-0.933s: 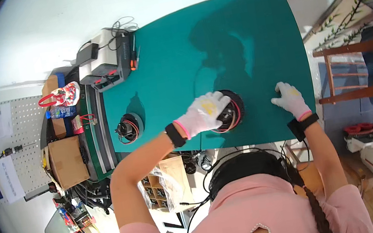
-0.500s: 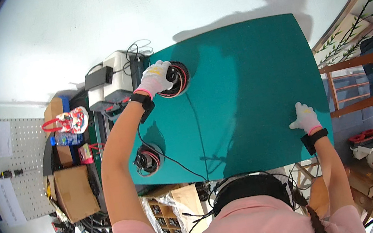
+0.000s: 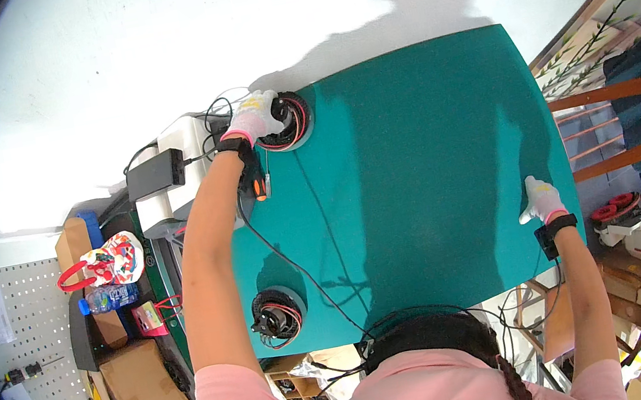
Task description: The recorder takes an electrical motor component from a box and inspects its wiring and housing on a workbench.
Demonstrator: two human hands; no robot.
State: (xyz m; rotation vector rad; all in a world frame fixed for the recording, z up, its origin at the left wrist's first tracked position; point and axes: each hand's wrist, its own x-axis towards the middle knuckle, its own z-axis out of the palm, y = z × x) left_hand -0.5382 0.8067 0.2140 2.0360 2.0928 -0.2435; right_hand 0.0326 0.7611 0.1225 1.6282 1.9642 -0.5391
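Note:
My left hand (image 3: 251,118), in a white glove, reaches to the back left of the green table. Its fingers are curled onto the near-left side of a round black part with coiled black and red wires (image 3: 295,121); the fingertips are partly hidden. A second such round part with wires (image 3: 277,317) sits at the front left of the table. Beside my left wrist lies a tool with an orange handle (image 3: 259,189), partly covered by the wrist. Over at the right edge, my gloved right hand (image 3: 542,199) rests on the table, thumb apart from the fingers, holding nothing.
A white machine (image 3: 177,139) with a black power adapter (image 3: 156,175) on top stands left of the green table (image 3: 420,182). A dark cable (image 3: 288,257) runs from my left wrist. Further left are a water bottle (image 3: 111,299) and a cardboard box (image 3: 145,394). A wooden chair (image 3: 627,88) stands right.
The view has shifted, and the orange-handled tool now shows beside my left wrist. My left hand stays at the same round part; my right hand stays near the table's right edge.

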